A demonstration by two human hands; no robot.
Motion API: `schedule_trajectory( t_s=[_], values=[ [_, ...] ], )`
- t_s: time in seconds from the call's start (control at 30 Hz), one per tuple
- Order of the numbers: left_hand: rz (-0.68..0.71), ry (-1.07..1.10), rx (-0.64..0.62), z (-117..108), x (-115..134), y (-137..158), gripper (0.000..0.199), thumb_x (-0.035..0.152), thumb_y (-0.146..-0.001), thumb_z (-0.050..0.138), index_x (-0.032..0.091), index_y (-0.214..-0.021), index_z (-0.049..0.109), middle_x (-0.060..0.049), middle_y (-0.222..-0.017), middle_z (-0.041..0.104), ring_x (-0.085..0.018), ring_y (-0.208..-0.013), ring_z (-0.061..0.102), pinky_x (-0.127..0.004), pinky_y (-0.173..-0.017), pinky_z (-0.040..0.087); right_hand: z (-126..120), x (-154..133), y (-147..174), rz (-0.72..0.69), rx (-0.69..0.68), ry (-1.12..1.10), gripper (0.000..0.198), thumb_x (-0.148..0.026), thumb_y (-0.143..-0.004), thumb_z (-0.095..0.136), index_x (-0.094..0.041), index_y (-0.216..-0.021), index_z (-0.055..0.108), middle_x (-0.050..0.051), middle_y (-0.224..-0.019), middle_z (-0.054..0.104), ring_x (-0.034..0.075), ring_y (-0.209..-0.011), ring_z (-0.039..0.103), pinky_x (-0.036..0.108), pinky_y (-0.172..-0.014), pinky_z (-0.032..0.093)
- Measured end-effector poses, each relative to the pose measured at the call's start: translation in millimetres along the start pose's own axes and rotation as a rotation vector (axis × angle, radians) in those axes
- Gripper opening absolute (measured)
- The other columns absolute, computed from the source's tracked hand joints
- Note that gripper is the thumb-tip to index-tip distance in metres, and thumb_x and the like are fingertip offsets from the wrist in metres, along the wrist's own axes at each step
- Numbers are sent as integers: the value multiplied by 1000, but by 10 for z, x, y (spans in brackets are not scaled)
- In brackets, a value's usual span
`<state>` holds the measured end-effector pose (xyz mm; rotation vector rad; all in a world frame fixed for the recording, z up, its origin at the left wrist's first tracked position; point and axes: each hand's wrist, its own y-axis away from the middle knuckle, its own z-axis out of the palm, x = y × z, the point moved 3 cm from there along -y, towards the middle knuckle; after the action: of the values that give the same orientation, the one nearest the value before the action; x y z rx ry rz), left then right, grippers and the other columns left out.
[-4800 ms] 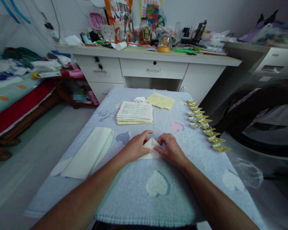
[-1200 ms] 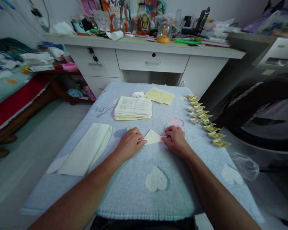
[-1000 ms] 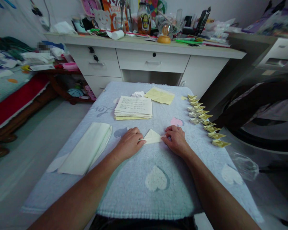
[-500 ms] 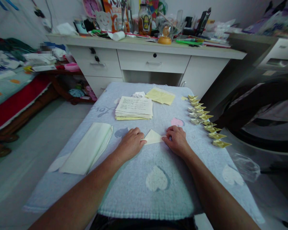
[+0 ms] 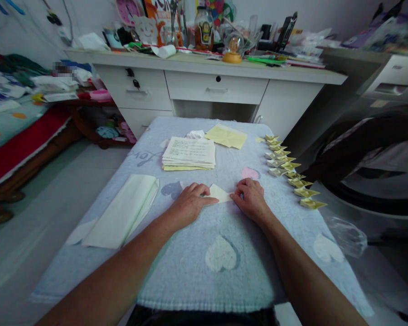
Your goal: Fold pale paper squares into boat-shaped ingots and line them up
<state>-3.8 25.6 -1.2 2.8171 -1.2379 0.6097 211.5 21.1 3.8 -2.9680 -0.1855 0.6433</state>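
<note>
A small folded piece of paper (image 5: pixel 219 194), pale cream and pointed at the top, lies on the cloth between my hands. My left hand (image 5: pixel 191 203) grips its left side, the thumb stretched along the lower edge and the other fingers curled. At the paper's right corner, my right hand (image 5: pixel 250 198) pinches with thumb and curled fingers. Part of the paper's left side is hidden by my left hand. Folded paper boats (image 5: pixel 305 192), several of them yellow and a few whiter, stand in a slanting row at the right edge.
Beyond my hands lie a stack of written sheets (image 5: pixel 189 153), a crumpled white paper (image 5: pixel 195 134) and yellow sheets (image 5: pixel 226 136). A folded pale cloth or paper (image 5: pixel 124 210) rests at left. A cluttered desk (image 5: pixel 221 86) stands behind the blue table cover (image 5: pixel 183 271); a washing machine (image 5: pixel 391 90) is at right.
My left thumb has slid rightward along the paper's lower edge and now lies stretched out over it. My right hand stays at the right corner.
</note>
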Motion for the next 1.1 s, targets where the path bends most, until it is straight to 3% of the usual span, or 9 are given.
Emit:
schedule_trajectory(
  t_s=[0.17,0.27,0.37,0.43,0.53,0.63,0.73,0.83,1.1],
  values=[
    [-2,11,4,9,-26,-5,39,14,-89,51,40,-115,64,-1,-107,53,-18,-98,46,-32,-90,38,-19,31,0,39,17,5,16,-31,-80,63,-19,-70,64,8,-97,58,25,-94,48,37,-78,34],
    [0,22,6,-3,-24,-11,39,14,-90,50,40,-115,65,-1,-107,54,-17,-97,46,-32,-90,39,-94,34,10,60,121,-2,7,-25,-80,61,-19,-81,64,9,-96,59,27,-95,48,39,-79,35],
    [5,37,15,-6,-26,-16,39,15,-90,50,41,-114,65,-2,-106,54,-17,-97,46,-33,-90,40,-154,-93,47,-112,257,-118,13,-17,-80,56,-18,-91,62,9,-97,59,25,-96,50,38,-84,37],
    [11,45,21,1,-32,-18,38,15,-90,49,40,-112,67,-2,-105,54,-18,-98,46,-33,-90,40,-119,-229,80,-273,217,-221,14,-10,-79,51,-18,-88,59,7,-89,60,21,-88,52,34,-80,39],
    [5,58,27,10,-36,-20,36,14,-90,49,37,-109,69,-2,-102,54,-18,-98,46,-34,-90,40,8,-381,109,-333,78,-240,17,-6,-79,49,-17,-88,59,5,-82,60,18,-80,52,30,-75,39],
    [-37,60,10,1,-25,-19,39,13,-89,46,35,-115,66,-3,-103,54,-19,-98,46,-35,-90,40,108,-444,110,-310,-2,-145,14,-8,-82,50,-17,-86,60,4,-83,61,18,-81,51,30,-77,37],
    [-147,15,17,-43,-18,-7,49,14,-87,46,31,-132,50,-5,-116,52,-21,-105,45,-38,-96,37,142,-469,94,-273,-38,-34,9,-16,-87,52,-18,-87,61,4,-86,61,19,-83,50,30,-77,34],
    [-236,-36,17,-86,-21,12,54,20,-86,49,31,-138,40,-5,-127,47,-24,-113,42,-41,-100,34,146,-509,82,-239,-55,59,9,-25,-89,55,-18,-89,61,5,-88,60,20,-84,49,31,-75,32],
    [-291,-90,-15,-76,-49,51,45,29,-90,46,32,-135,42,-6,-134,43,-26,-118,40,-43,-101,33,153,-623,72,-162,-57,191,23,-42,-90,54,-19,-92,58,7,-93,58,23,-86,49,33,-74,30]
  ],
)
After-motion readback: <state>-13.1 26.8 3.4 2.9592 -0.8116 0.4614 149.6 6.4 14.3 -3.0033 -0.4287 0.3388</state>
